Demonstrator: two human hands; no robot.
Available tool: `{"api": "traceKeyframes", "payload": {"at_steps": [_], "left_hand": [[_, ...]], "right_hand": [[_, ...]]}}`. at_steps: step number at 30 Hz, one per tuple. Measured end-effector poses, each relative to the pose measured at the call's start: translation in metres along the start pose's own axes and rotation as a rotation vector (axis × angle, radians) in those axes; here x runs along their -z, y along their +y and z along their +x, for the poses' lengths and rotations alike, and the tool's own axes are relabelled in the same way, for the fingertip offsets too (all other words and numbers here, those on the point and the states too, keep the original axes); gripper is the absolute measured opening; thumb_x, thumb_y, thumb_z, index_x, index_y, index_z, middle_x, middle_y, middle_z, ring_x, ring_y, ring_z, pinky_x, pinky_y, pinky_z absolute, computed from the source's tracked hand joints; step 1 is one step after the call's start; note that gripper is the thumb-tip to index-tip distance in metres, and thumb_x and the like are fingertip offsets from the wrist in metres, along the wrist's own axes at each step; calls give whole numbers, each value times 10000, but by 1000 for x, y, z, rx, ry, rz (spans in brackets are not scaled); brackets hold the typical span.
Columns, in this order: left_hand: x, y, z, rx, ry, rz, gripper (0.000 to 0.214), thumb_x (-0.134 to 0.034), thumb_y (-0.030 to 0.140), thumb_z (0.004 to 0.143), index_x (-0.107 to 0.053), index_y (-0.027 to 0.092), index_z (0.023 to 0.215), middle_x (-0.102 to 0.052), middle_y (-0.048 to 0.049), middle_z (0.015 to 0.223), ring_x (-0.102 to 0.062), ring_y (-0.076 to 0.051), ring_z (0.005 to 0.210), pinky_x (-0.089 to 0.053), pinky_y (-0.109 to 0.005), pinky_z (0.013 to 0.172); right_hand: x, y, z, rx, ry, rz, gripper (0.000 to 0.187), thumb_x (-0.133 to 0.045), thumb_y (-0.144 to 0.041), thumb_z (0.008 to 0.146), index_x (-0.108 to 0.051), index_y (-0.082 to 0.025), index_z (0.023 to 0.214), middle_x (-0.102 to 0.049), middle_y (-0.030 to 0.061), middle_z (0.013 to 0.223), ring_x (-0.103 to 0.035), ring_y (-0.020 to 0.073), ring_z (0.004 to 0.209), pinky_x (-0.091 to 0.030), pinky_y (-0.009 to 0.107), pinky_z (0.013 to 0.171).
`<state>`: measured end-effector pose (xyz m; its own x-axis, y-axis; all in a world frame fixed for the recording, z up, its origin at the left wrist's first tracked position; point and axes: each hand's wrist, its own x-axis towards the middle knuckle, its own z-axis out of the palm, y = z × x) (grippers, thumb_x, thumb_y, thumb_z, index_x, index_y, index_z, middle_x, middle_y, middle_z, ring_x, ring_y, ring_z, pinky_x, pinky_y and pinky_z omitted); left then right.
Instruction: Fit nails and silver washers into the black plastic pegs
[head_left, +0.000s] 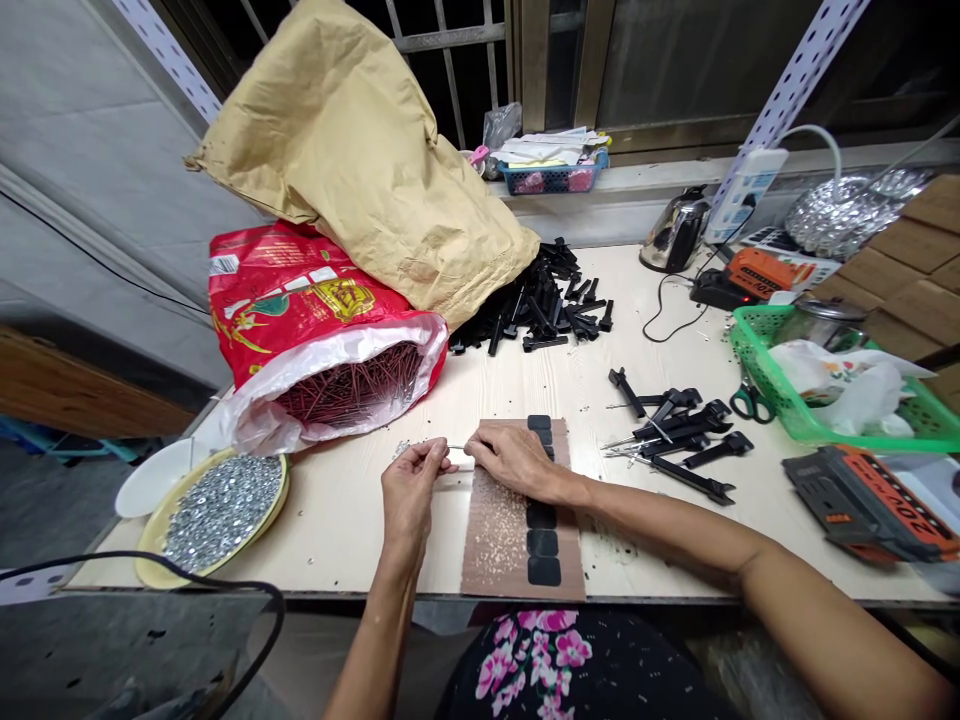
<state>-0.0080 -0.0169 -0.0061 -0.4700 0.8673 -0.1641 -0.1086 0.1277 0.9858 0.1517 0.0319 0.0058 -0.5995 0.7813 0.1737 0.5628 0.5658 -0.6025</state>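
A thin, light metal rod [455, 448] spans the short gap between my two hands. My left hand [411, 490] pinches its left end between thumb and fingertips. At its right end my right hand [516, 460] is closed with the fingers bent down; the fingertips are partly hidden. The right hand is over a brown board [487, 570] with several black square pads [543, 571] in a column and pale crumbs scattered on it. To the right lie several black plastic pieces with metal rods [679, 430]. Small shiny bits lie just behind my left hand.
At left, a yellow bowl [281, 497] holds metal washers, beside a white dish [142, 480]. A red sack [300, 290] of brown rods lies open under a paper sack [352, 150]. Black pieces [555, 300] are heaped behind. Scissors [752, 400], a green basket [787, 425] and a battery pack [870, 505] are right.
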Motion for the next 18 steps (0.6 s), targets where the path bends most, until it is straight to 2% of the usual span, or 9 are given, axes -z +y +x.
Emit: {"api": "traceKeyframes", "payload": {"at_steps": [3, 7, 9, 12, 14, 16, 18], "left_hand": [[-2, 0, -1, 15, -11, -20, 341, -777, 370, 624, -671, 118, 828, -617, 20, 638, -585, -106, 581, -483, -247, 649], [-4, 0, -2, 5, -10, -20, 338, -776, 367, 626, -674, 119, 831, -617, 17, 638, -585, -109, 582, -487, -250, 648], [-5, 1, -3, 12, -10, -22, 349, -782, 373, 615, -675, 115, 825, -616, 14, 638, -582, -110, 579, -492, -256, 649], [-5, 3, -3, 52, -17, -48, 379, -805, 380, 571, -672, 107, 797, -608, 13, 629, -569, -108, 567, -498, -265, 641], [-6, 4, -4, 61, -21, -54, 390, -812, 381, 557, -669, 103, 791, -606, 12, 628, -565, -108, 567, -499, -264, 633], [-6, 5, -4, 50, -23, -47, 386, -806, 380, 570, -668, 100, 798, -604, 12, 626, -566, -107, 569, -496, -259, 631], [-7, 5, -5, 50, -34, -47, 383, -800, 376, 583, -667, 96, 807, -604, 12, 630, -567, -104, 570, -492, -251, 629]], "right_hand": [[3, -2, 0, 34, 35, -52, 189, -456, -320, 950, -591, -196, 993, -654, 18, 917, -576, 127, 778, -282, 238, 568], [4, -3, -1, 40, 2, -151, 263, -400, -318, 973, -614, -170, 937, -652, 52, 906, -577, 135, 765, -276, 242, 552], [4, -2, -1, 32, -10, -117, 256, -404, -333, 972, -605, -176, 953, -655, 39, 874, -577, 132, 751, -291, 236, 562], [2, -1, -2, 75, 9, -108, 223, -420, -325, 967, -586, -189, 1027, -646, 41, 952, -575, 133, 775, -306, 234, 572], [0, 0, -2, 92, 15, -147, 243, -398, -327, 975, -594, -188, 1012, -632, 53, 984, -569, 136, 769, -301, 238, 562], [0, 2, -2, 80, -5, -134, 281, -368, -329, 984, -603, -179, 953, -629, 51, 919, -557, 133, 731, -309, 239, 565], [1, 5, -1, 79, -27, -28, 264, -379, -325, 981, -594, -174, 948, -620, 36, 856, -547, 125, 721, -343, 236, 599]]}}
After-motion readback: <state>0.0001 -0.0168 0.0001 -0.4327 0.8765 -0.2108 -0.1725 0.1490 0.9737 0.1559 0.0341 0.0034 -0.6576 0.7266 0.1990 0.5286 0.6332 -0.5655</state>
